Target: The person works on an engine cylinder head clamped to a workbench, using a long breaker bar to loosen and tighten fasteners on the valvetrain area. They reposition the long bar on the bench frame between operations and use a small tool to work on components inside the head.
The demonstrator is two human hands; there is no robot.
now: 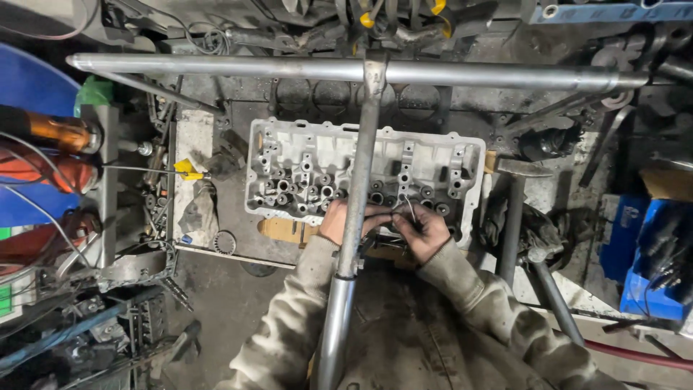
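Note:
A grey aluminium cylinder head (289,148) with several round valve bores lies on a dirty workbench. My left hand (336,221) and my right hand (426,230) meet at its near edge. Both pinch a thin bent wire (408,207), which loops up over the right-hand bores. A long T-shaped steel bar (359,195) crosses in front of the view and hides part of my left hand and the middle of the cylinder head.
A yellow-handled tool (186,170) lies left of the cylinder head, with a toothed ring (225,243) below it. Orange cylinders (54,131) and cables crowd the far left. A hammer (514,217) and blue boxes (653,260) sit on the right. A black gasket (339,97) lies behind.

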